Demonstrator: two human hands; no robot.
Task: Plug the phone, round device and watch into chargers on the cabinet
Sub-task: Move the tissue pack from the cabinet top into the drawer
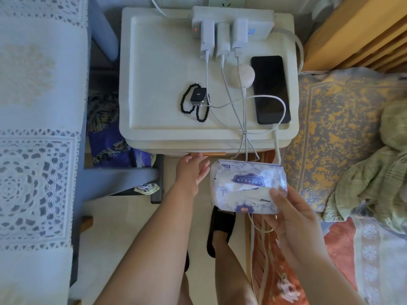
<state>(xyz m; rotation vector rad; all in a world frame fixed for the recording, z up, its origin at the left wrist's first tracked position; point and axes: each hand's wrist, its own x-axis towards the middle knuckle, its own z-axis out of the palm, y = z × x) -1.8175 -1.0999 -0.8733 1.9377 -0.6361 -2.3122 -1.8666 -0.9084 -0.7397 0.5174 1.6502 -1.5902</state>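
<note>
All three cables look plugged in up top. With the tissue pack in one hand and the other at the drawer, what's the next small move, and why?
Probably pull the drawer handle with the left hand, which is open and right at it. The phone, round device and watch each have a cable running to them on the cabinet, so charging seems done. The right hand holds the tissue pack, likely bound for the drawer.

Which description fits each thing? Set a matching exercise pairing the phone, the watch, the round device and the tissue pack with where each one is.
Things:
1. phone
2. watch
3. round device
4. tissue pack

Places:
A. held in the right hand, in front of the cabinet
B. at the cabinet top's right edge
C. between the other two devices
D. furthest left of the devices, on a black bead strap

Pairs: 1-B, 2-D, 3-C, 4-A
</note>
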